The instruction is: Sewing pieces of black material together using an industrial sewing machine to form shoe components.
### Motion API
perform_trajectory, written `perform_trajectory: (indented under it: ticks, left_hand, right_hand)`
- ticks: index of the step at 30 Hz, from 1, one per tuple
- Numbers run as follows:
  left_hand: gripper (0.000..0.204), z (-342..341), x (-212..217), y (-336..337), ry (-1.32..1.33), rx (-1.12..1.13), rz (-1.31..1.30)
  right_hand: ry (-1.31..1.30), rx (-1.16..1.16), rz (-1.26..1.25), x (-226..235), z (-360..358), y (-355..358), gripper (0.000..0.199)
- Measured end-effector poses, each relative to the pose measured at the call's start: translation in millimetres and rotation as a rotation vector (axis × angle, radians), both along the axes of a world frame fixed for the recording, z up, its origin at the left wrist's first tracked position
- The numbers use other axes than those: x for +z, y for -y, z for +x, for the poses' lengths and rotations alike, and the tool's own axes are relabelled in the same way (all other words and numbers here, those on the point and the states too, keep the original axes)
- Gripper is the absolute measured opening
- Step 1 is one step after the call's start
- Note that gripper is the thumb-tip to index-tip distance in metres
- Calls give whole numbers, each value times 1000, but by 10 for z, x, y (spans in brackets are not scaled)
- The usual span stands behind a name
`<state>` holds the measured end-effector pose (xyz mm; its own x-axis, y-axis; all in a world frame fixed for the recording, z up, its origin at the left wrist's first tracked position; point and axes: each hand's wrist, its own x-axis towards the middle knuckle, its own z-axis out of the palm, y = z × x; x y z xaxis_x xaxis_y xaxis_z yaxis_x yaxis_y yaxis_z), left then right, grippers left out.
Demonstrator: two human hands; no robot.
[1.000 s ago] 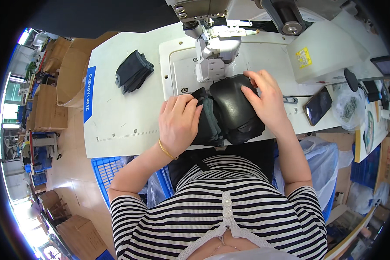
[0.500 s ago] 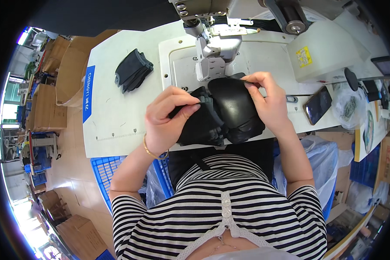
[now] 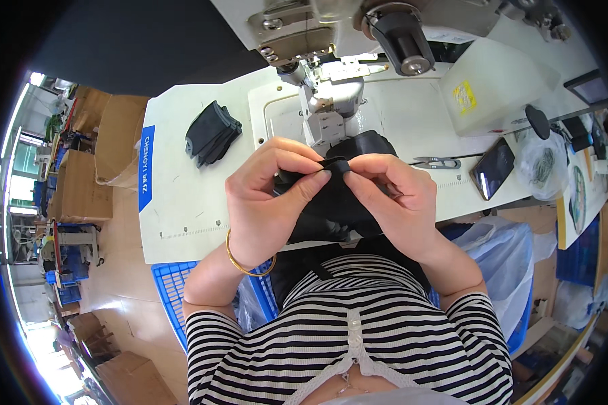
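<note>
Both hands pinch 1 small folded edge of the black fabric piece, held up just in front of the sewing machine above the white desk. The left hand grips from the left and the right hand from the right, fingertips almost touching. The fold's long axis runs left to right between them, the rest hanging toward the person's body.

A single head-worn fisheye view looks steeply down from close above the person's chest, facing the white worktop whose far edge carries the sewing machine, straight edges bowing toward the dark round rim.
</note>
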<state>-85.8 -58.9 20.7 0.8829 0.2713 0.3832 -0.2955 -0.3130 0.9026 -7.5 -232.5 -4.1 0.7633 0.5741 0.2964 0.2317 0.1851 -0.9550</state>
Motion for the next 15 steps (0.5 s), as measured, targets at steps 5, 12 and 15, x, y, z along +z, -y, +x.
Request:
perform_trajectory:
  ticks: [5,12,15]
  left_hand:
    - [16,10,30,60,-12,22,-87]
    - [14,30,29,45,-93,-2,-78]
    - [13,33,17,34,-96,-8,-85]
  right_hand:
    - [39,-42,-3,24,-9,-29,12]
    - [148,-87,85,-16,-20,-76,13]
    - [155,-97,78,-33,-17,-75,13]
